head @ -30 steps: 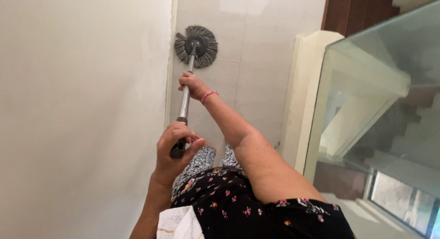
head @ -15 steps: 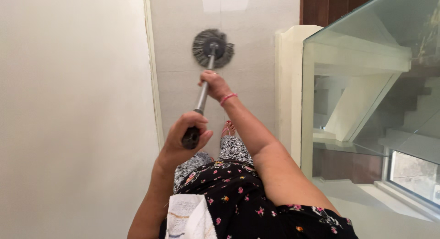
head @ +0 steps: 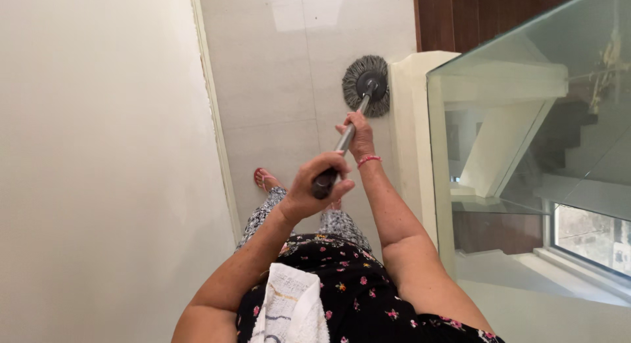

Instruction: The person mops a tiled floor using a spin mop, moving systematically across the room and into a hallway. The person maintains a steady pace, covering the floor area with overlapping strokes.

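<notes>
In the head view, the left hand [head: 315, 188] wraps its fingers [head: 328, 164] tightly around the dark top end of the mop handle [head: 343, 140], while the right hand [head: 358, 136] grips the metal shaft lower down, fingers closed around it. The round grey mop head [head: 365, 85] rests on the pale tiled floor [head: 276, 87], just beside the white base [head: 411, 119] of the glass railing [head: 526, 87]. A white towel [head: 292, 307] hangs at the person's waist.

Black floral dress [head: 368, 297], patterned trousers [head: 335, 221], pink wrist bangle [head: 369, 160] (sandals [head: 264, 179] too).

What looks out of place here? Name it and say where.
Nothing stands out. The round grey mop head lies flat on the pale tiled floor beside the white ledge, both hands grip the metal handle, and no spill or damage shows.
</notes>
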